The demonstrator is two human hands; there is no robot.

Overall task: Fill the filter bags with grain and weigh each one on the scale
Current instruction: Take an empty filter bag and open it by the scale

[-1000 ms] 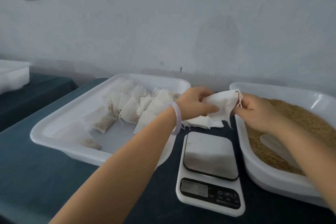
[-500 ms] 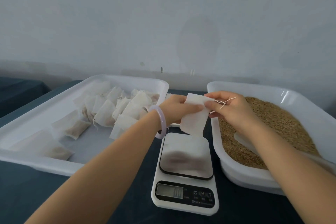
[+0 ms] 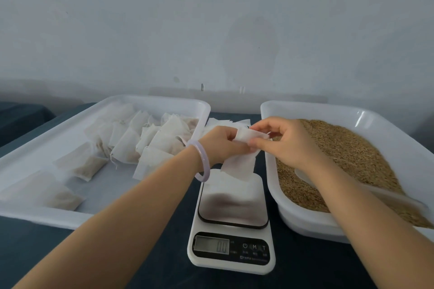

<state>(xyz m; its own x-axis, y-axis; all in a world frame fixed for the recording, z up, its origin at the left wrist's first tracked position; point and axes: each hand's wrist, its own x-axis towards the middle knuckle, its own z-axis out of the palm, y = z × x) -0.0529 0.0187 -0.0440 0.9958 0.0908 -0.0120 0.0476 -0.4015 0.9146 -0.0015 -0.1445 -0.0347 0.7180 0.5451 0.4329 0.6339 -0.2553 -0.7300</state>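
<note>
Both hands pinch one empty filter bag (image 3: 242, 165) by its top edge. The left hand (image 3: 220, 145) has its fingers (image 3: 231, 134) curled on one side of the mouth. The right hand (image 3: 291, 145) nips the other side between thumb and fingertips, apparently to pull the mouth open for filling. The bag hangs limp below the fingers, just above the scale (image 3: 232, 225), whose display seems to read zero. Close to the right of the fingers lies the grain (image 3: 352, 155) in its white tub (image 3: 305, 110). A scoop (image 3: 307, 177) sits half buried there, handy for the right hand. Left of the fingers, filled bags (image 3: 131, 145) lie in a tray (image 3: 152, 101). Spare bags (image 3: 225, 123) lie just beyond the fingers.
</note>
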